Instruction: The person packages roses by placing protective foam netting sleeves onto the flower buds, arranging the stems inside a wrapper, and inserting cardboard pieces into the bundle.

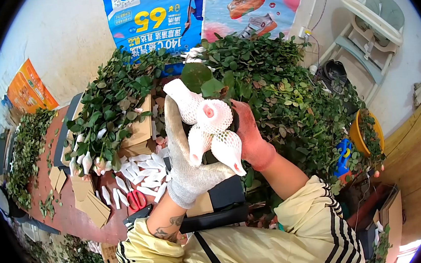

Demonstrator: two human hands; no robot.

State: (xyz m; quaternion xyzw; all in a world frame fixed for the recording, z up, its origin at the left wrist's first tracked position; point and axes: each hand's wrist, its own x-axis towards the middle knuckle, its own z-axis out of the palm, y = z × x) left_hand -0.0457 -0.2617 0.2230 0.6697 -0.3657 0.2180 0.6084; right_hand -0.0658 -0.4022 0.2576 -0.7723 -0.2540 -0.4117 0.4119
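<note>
Several roses in white foam net sleeves (215,115) are bunched in front of my chest, a pink bloom showing at the tip of some. My left hand (182,153), in a pale grey glove, is wrapped round the bunch from the left and below, thumb stretched to the right. On the right side of the bunch is my right hand (251,135), in a pinkish-red glove, its fingers partly hidden behind the sleeves and leaves; what they grip cannot be made out. Green leaves (197,77) stick out behind the sleeved heads.
Leafy stems (270,77) are heaped behind and right. On the red table (68,207) lie loose foam sleeves (147,172), red-handled scissors (137,200) and cardboard pieces (91,202). A yellow tub (356,135) and a high chair (375,29) stand at the right.
</note>
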